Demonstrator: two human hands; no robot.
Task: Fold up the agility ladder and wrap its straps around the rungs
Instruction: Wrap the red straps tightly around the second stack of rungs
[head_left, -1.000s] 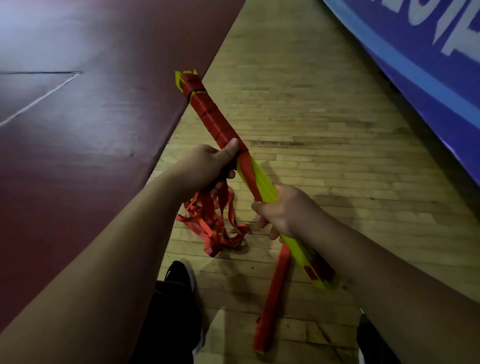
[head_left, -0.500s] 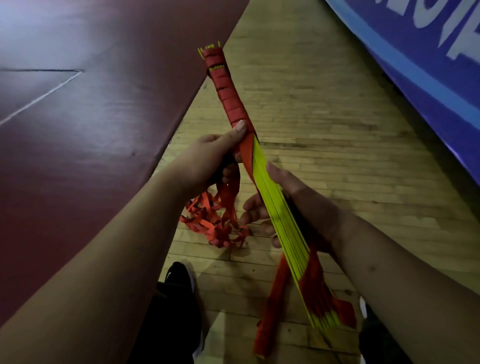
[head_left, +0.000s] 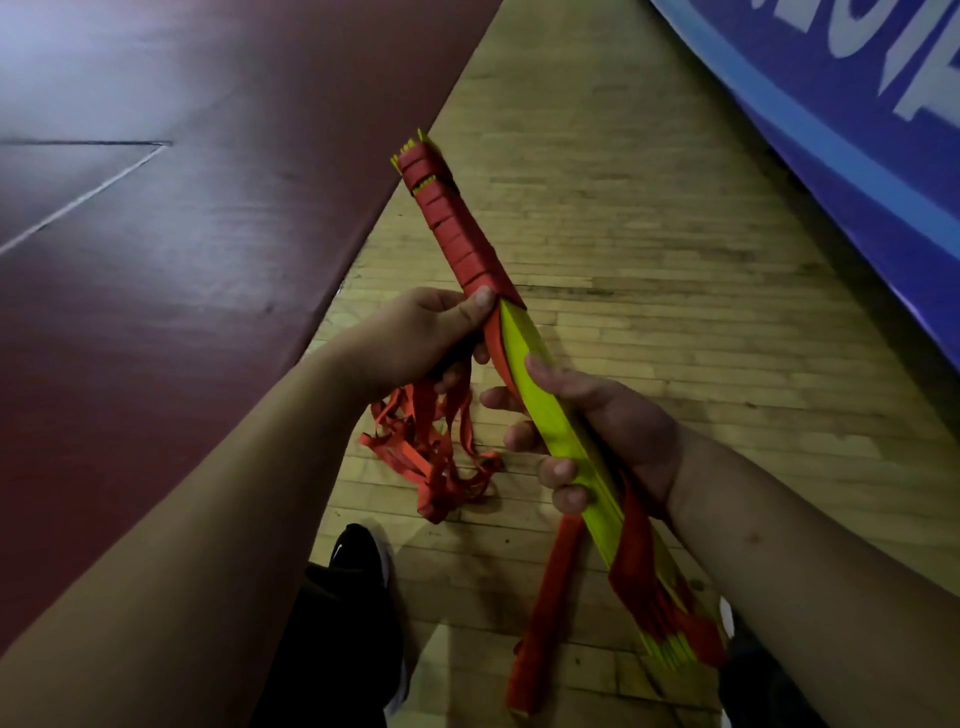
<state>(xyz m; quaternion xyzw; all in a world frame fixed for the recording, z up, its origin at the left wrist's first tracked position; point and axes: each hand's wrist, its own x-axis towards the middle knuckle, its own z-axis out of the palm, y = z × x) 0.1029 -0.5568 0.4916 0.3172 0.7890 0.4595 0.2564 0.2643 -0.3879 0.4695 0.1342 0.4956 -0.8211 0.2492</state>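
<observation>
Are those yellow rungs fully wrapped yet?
Partly wrapped: red fabric strap coils cover the far end of the stacked yellow rungs; the middle stretch is bare.

The rungs (head_left: 558, 421) are flat yellow strips that look like plastic, smooth with a little shine. The straps (head_left: 457, 228) are red woven cloth and look dull. Where they are wound tight they lie flat and neat, and the loose bunch looks soft and floppy. The floor (head_left: 649, 260) is made of thin wood boards, pale and a bit shiny, with dark scuffed marks and worn spots. The mat (head_left: 182, 234) is dark red and smooth, like plastic-coated stuff, and light glints softly on it. The banner (head_left: 857, 130) is blue, smooth and flat. The shoe (head_left: 358, 561) is black and dull, with a small shiny white mark. The trousers (head_left: 332, 649) are dark, dull cloth.
</observation>
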